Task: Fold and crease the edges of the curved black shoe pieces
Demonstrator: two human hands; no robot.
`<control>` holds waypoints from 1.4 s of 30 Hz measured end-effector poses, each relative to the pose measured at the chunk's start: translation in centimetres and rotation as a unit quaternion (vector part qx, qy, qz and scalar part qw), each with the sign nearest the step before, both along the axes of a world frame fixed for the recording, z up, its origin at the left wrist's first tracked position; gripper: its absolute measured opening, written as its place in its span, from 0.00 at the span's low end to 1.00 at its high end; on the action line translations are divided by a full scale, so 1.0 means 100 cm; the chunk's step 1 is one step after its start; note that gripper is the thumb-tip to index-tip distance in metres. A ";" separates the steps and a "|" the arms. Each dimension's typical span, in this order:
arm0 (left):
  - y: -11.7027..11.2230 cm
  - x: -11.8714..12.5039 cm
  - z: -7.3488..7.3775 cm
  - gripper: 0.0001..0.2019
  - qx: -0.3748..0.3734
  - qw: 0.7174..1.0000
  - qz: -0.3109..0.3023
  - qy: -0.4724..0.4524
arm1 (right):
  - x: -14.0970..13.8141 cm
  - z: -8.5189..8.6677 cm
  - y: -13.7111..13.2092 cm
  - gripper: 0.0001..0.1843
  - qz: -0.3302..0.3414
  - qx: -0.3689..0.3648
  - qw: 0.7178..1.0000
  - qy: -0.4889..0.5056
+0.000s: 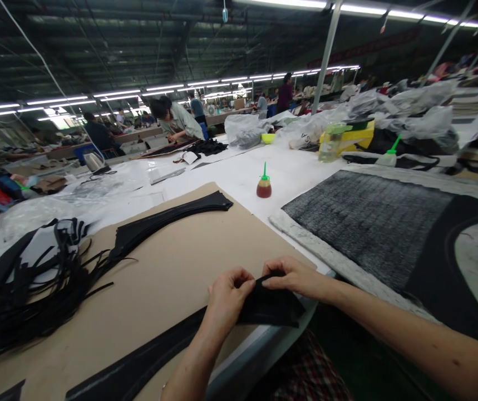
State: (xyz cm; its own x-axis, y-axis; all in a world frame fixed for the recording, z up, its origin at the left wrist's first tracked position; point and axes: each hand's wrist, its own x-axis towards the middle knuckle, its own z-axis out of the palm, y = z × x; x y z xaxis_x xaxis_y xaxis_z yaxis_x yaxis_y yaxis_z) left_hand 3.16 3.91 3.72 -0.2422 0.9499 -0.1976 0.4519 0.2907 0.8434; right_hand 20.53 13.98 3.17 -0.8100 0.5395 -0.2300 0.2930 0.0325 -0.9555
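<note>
A curved black fabric piece (147, 353) lies along the near edge of the tan board (176, 250), its wide end reaching the table corner. My left hand (231, 292) pinches the upper edge of that piece between thumb and fingers. Close beside it, my right hand (289, 275) pinches the same edge, fingers closed on the cloth. The fingertips of both hands almost meet. Farther up the board rests a stack of similar curved black pieces (172, 214). Behind the board stands a small bottle (264, 188) of reddish-brown liquid with a green spout.
A heap of black strips (34, 284) spreads over the left side. To the right, a large black textured panel (368, 223) covers a pale slab. Plastic bags (247, 131), a yellow box (364, 136) and another green-spouted bottle (389, 156) stand farther back. A co-worker (180, 122) leans over the far table.
</note>
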 end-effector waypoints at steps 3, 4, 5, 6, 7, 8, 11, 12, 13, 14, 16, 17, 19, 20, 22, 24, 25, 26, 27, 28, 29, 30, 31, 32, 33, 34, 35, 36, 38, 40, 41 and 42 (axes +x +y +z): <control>0.002 0.002 0.001 0.11 -0.004 0.998 -0.007 -0.056 | 0.001 -0.001 -0.001 0.15 -0.007 -0.038 0.999 0.007; 0.002 0.003 0.001 0.12 -0.007 0.997 -0.011 -0.076 | 0.001 -0.001 -0.002 0.16 -0.011 -0.047 0.999 0.009; 0.003 0.003 0.002 0.13 -0.010 0.995 -0.016 -0.095 | 0.001 0.000 -0.003 0.16 -0.016 -0.056 0.998 0.013; 0.003 0.003 0.003 0.13 -0.014 0.993 -0.020 -0.112 | 0.002 0.000 -0.004 0.17 -0.022 -0.067 0.997 0.018; 0.003 0.004 0.004 0.14 -0.017 0.992 -0.023 -0.126 | 0.002 0.000 -0.005 0.17 -0.029 -0.080 0.996 0.024; 0.003 0.004 0.005 0.15 -0.019 0.990 -0.026 -0.137 | 0.002 0.001 -0.007 0.18 -0.037 -0.095 0.994 0.030; 0.003 0.003 0.006 0.15 -0.018 0.988 -0.030 -0.149 | 0.004 0.001 -0.010 0.18 -0.060 -0.133 0.988 0.041; 0.004 0.002 0.005 0.15 -0.016 0.988 -0.031 -0.148 | 0.004 0.001 -0.011 0.18 -0.067 -0.140 0.987 0.041; 0.004 0.002 0.004 0.15 -0.013 0.989 -0.033 -0.144 | 0.005 0.001 -0.011 0.18 -0.073 -0.145 0.986 0.040; 0.005 0.001 0.003 0.15 -0.009 0.990 -0.033 -0.138 | 0.005 0.001 -0.012 0.18 -0.079 -0.148 0.985 0.038; 0.006 0.001 0.002 0.14 0.000 0.993 -0.031 -0.118 | 0.005 0.001 -0.013 0.18 -0.087 -0.153 0.984 0.037; 0.005 0.002 0.002 0.13 0.007 0.994 -0.026 -0.108 | 0.005 0.000 -0.013 0.19 -0.091 -0.157 0.983 0.039; 0.004 0.005 0.004 0.09 0.038 0.997 -0.012 -0.068 | 0.004 0.000 -0.014 0.21 -0.095 -0.170 0.980 0.045; 0.002 0.006 0.005 0.07 0.060 0.997 -0.012 -0.035 | 0.004 0.000 -0.015 0.21 -0.097 -0.175 0.978 0.050; -0.001 0.010 0.006 0.08 0.107 0.993 -0.032 0.045 | 0.002 0.000 -0.016 0.21 -0.100 -0.178 0.977 0.060; -0.004 0.013 0.006 0.09 0.143 0.981 -0.057 0.115 | 0.001 0.001 -0.016 0.21 -0.103 -0.171 0.978 0.064; -0.004 0.014 0.005 0.09 0.154 0.977 -0.062 0.136 | 0.000 0.001 -0.017 0.21 -0.103 -0.166 0.979 0.065; -0.005 0.014 0.003 0.08 0.165 0.973 -0.060 0.153 | 0.000 0.001 -0.017 0.21 -0.102 -0.159 0.980 0.064; -0.005 0.014 0.001 0.07 0.176 0.969 -0.057 0.166 | 0.000 0.001 -0.017 0.20 -0.100 -0.152 0.981 0.063; -0.005 0.014 0.000 0.07 0.186 0.965 -0.056 0.177 | 0.000 0.001 -0.017 0.20 -0.098 -0.144 0.983 0.062; -0.005 0.014 -0.002 0.06 0.195 0.961 -0.059 0.189 | 0.000 0.001 -0.017 0.20 -0.096 -0.134 0.984 0.062; -0.005 0.014 -0.003 0.05 0.204 0.955 -0.066 0.206 | 0.000 0.001 -0.017 0.19 -0.094 -0.122 0.986 0.063; -0.006 0.014 -0.004 0.06 0.214 0.947 -0.075 0.228 | 0.000 0.000 -0.017 0.19 -0.091 -0.109 0.988 0.064; -0.006 0.014 -0.005 0.06 0.226 0.936 -0.086 0.255 | 0.000 0.000 -0.017 0.18 -0.088 -0.095 0.989 0.066; -0.006 0.014 -0.006 0.08 0.240 0.923 -0.097 0.285 | 0.000 -0.001 -0.017 0.18 -0.087 -0.080 0.991 0.068; -0.007 0.015 -0.007 0.09 0.257 0.907 -0.106 0.317 | 0.001 -0.001 -0.017 0.17 -0.085 -0.063 0.992 0.069; -0.007 0.015 -0.008 0.10 0.278 0.888 -0.113 0.348 | 0.001 -0.002 -0.016 0.16 -0.083 -0.046 0.993 0.071; -0.007 0.016 -0.009 0.10 0.301 0.869 -0.115 0.376 | 0.001 -0.002 -0.016 0.16 -0.081 -0.028 0.994 0.072; -0.008 0.017 -0.010 0.10 0.344 0.830 -0.114 0.423 | 0.000 -0.003 -0.016 0.14 -0.074 0.010 0.995 0.072; -0.009 0.017 -0.012 0.10 0.376 0.797 -0.108 0.461 | -0.001 -0.003 -0.016 0.13 -0.067 0.043 0.994 0.069; -0.009 0.018 -0.012 0.10 0.385 0.784 -0.104 0.476 | -0.002 -0.004 -0.017 0.12 -0.066 0.055 0.994 0.067; -0.010 0.018 -0.012 0.10 0.390 0.774 -0.100 0.489 | -0.002 -0.004 -0.018 0.12 -0.066 0.065 0.994 0.065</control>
